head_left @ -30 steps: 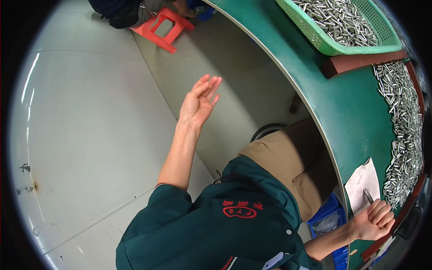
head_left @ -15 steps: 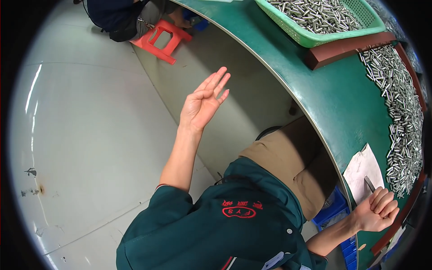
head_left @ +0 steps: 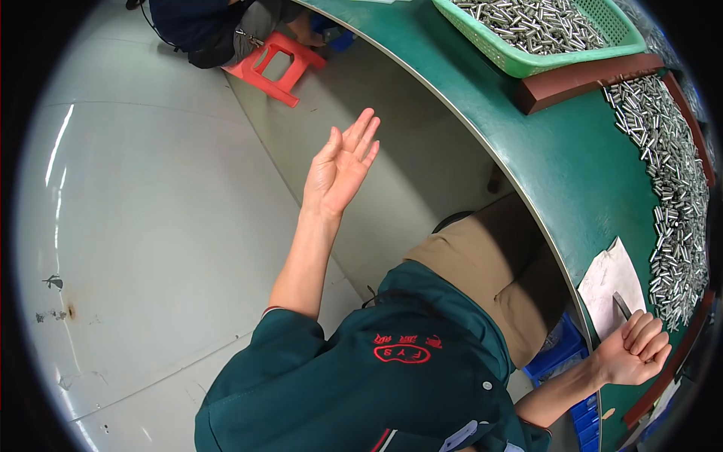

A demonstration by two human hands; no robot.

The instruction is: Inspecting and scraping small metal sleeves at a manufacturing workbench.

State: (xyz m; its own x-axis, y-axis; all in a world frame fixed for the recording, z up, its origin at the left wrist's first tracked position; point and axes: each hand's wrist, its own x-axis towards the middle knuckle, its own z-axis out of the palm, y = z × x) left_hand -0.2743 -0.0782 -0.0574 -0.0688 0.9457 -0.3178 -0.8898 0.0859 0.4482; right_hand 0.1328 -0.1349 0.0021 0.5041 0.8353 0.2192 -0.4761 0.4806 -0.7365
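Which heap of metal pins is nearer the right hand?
The loose heap lying directly on the green table, beside the right hand; the other heap sits farther off in the green basket.

The table (head_left: 527,151) is deep green, the far basket (head_left: 520,66) lighter green, patterned with holes. Pins (head_left: 675,196) gleam silver; the slim tool (head_left: 621,305) is grey, the near sheet (head_left: 611,282) pinkish white, the far-left stool (head_left: 254,74) red.

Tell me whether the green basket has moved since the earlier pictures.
No. The green basket keeps the same place against the brown bar on the table; all shift together in view.
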